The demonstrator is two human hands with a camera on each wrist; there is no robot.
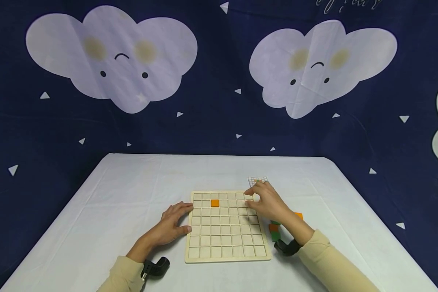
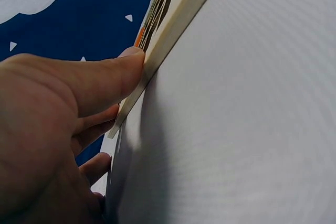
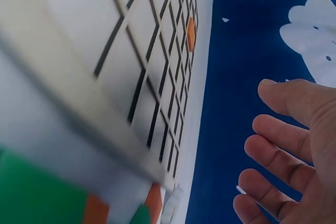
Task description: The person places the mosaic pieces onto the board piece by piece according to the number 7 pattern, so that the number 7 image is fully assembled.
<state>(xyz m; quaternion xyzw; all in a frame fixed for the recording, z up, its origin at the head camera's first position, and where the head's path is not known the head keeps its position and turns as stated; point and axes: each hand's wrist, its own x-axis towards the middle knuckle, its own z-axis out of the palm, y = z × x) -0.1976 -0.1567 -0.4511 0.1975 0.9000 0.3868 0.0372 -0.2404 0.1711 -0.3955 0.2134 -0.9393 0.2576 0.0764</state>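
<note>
A wooden grid board (image 1: 220, 260) lies on the white table, with one orange tile (image 1: 215, 203) in a cell of its second row from the far side. My left hand (image 1: 171, 225) touches the board's left edge; in the left wrist view the thumb (image 2: 113, 77) presses on the wooden rim, fingers extended. Above the board's far right corner hovers my right hand (image 1: 266, 200), thumb and fingers apart. The right wrist view shows that hand (image 3: 294, 156) with loosely bent fingers and nothing held.
Right of the board lie an orange-brown tile (image 1: 273, 228), a green tile (image 1: 275, 236) and a brighter orange piece (image 1: 298, 215), partly behind the right forearm. A small printed grid card (image 1: 257, 179) sits beyond the far right corner. Dark cloud-patterned cloth (image 1: 211, 134) hangs behind.
</note>
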